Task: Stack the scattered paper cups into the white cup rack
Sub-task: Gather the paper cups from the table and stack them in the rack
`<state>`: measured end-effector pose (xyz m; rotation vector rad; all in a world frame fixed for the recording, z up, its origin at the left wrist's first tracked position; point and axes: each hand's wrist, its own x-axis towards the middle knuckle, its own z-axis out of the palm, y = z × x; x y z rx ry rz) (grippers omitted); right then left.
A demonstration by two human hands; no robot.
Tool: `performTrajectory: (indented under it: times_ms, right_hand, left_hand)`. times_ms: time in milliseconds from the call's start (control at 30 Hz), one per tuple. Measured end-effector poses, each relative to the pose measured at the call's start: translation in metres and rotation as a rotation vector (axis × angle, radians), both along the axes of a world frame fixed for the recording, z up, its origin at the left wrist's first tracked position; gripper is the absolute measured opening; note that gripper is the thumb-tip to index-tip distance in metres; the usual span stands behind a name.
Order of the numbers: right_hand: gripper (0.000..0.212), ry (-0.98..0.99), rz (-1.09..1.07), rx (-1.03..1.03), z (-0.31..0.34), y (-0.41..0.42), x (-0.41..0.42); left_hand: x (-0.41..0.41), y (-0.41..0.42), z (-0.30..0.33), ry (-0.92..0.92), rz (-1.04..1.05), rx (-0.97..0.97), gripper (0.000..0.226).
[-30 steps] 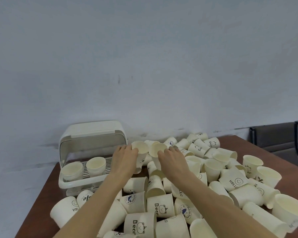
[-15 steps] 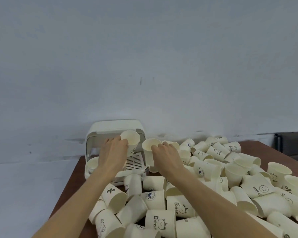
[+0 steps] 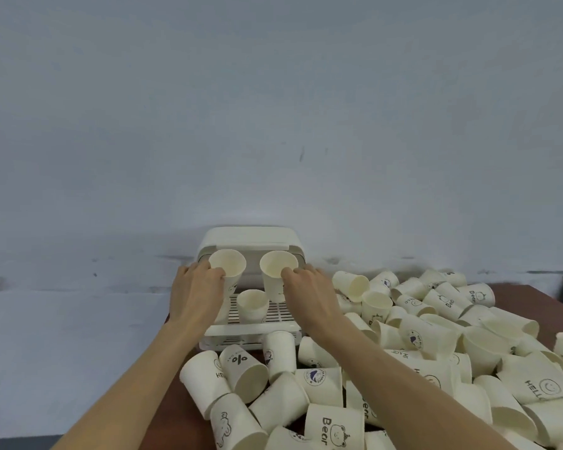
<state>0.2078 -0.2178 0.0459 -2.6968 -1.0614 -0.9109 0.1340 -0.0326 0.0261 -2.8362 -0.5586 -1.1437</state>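
- I see left hand (image 3: 197, 295) gripping a paper cup (image 3: 229, 267) at the rim, mouth toward the camera, above the white cup rack (image 3: 251, 328), left side.
- Right hand (image 3: 311, 295) grips a second cup (image 3: 277, 272), above the rack's right side.
- One upright cup (image 3: 252, 305) stands on the rack grille between them.
- Scattered cups (image 3: 420, 339) lie piled in front and right of the rack on the brown table (image 3: 530, 302).

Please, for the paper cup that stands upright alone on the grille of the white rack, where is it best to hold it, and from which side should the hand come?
Probably at the rim, from above. The upright cup stands mouth up on the white rack, so its open rim is the free part. The left hand and the right hand, each holding a cup, flank its sides, so a side approach looks crowded.
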Motion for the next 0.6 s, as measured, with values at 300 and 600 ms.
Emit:
performTrajectory:
  times_ms: [300, 600]
  right_hand:
    - [0.037, 0.017, -0.007, 0.017, -0.016, 0.033, 0.000]
    - [0.017, 0.107, 0.018, -0.007, -0.043, 0.052, 0.014]
  left_hand:
    - [-0.004, 0.029, -0.029, 0.093, 0.058, 0.001, 0.010]
    - [-0.001, 0.044, -0.041, 0.276, 0.040, 0.038, 0.020]
